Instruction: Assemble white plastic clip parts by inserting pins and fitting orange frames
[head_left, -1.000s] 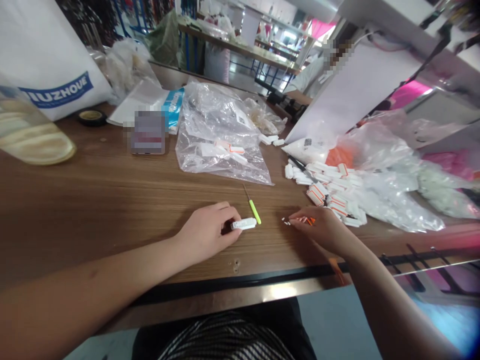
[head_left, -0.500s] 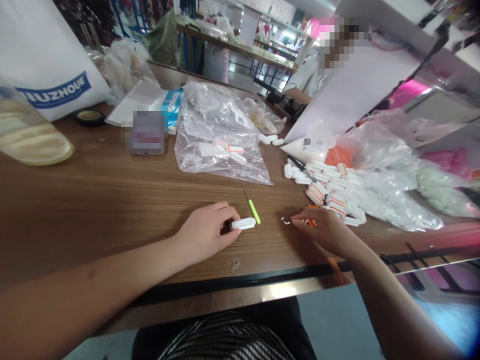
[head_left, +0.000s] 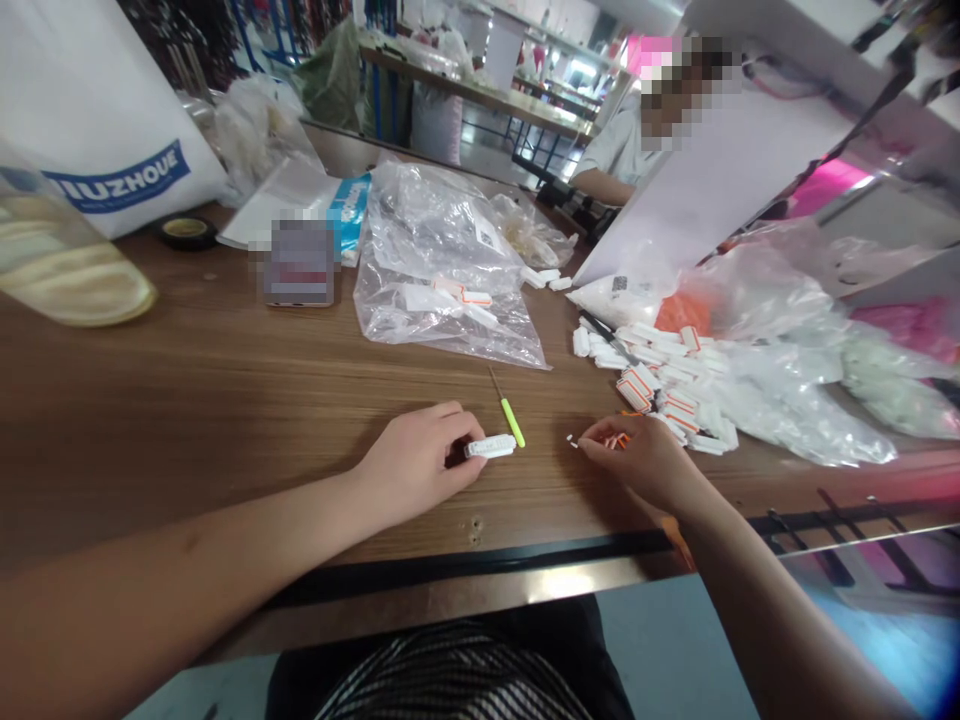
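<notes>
The left hand [head_left: 416, 470] kept a closed grip on a white plastic strip [head_left: 489, 447] above the wooden desk [head_left: 187, 400], with a green-handled awl [head_left: 511, 422] at the strip's one o'clock; the right hand [head_left: 637, 462] pinched shut over orange-and-white bits [head_left: 616, 441], a heap of white tags [head_left: 660, 375] at its twelve o'clock

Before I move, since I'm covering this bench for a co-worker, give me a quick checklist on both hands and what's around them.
Left hand grip on the white plastic piece: ok, fingers around it.
Right hand grip on the orange bits: cannot tell, fingers partly hide them.
Green-handled pick: ok, lying apart from both hands.
Small white scraps: not ok, loose on the wooden table.
Heap of orange-trimmed white pieces: cannot tell whether the right hand touches it.
</notes>
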